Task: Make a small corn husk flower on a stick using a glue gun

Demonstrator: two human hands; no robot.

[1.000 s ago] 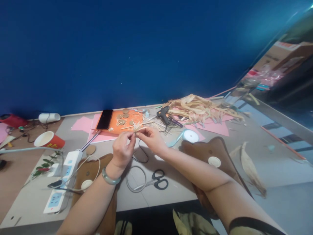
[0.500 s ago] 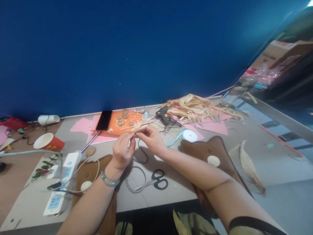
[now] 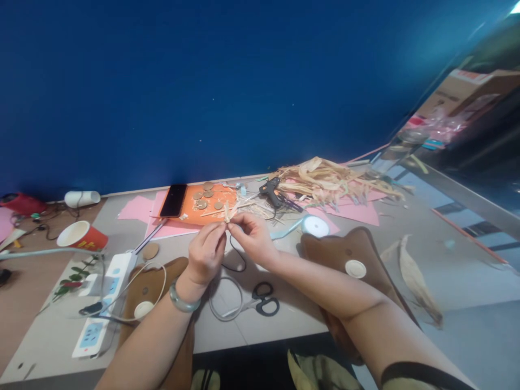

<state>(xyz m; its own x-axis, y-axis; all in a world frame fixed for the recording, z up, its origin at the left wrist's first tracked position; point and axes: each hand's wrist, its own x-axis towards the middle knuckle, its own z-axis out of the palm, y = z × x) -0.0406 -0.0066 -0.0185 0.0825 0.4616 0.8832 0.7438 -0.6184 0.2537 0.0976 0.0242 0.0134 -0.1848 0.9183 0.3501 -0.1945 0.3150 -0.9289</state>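
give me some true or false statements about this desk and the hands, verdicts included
1. Both the left hand and the right hand pinch one small, pale, fibrous piece. True.
2. The black-handled metal scissors are held in the right hand. False: they lie on the grey tabletop.
3. A pale green bangle is on the left wrist. True.
4. The black plastic glue gun lies left of the black rectangular phone. False: it lies to the phone's right.
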